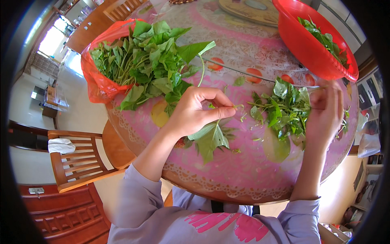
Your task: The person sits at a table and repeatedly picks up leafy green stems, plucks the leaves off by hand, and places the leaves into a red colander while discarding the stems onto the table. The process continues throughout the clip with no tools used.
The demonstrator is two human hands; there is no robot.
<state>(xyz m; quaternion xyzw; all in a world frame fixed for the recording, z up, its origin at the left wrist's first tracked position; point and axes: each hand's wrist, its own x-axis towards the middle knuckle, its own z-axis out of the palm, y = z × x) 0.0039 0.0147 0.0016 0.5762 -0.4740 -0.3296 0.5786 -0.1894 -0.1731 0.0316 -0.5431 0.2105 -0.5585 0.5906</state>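
Note:
My left hand (198, 109) pinches a thin green stem (239, 105) between thumb and forefinger. A broad green leaf (211, 137) hangs below that hand, over the table. My right hand (326, 106) is blurred, fingers bent, at the right edge of a loose heap of leaves and stems (283, 103); whether it holds anything is unclear. To the left, an open red plastic bag (94, 87) lies on its side with a large bunch of leafy greens (155, 61) spilling out. A red plastic basin (304, 45) at the upper right contains more leaves (327, 39).
Everything rests on a round table (243, 174) with a patterned pink cover under a clear sheet. Short stem bits (257, 139) are scattered near the heap. A round turntable (253, 10) occupies the far side. At left stands a wooden chair (82, 155) with a white cloth (61, 145) over its back.

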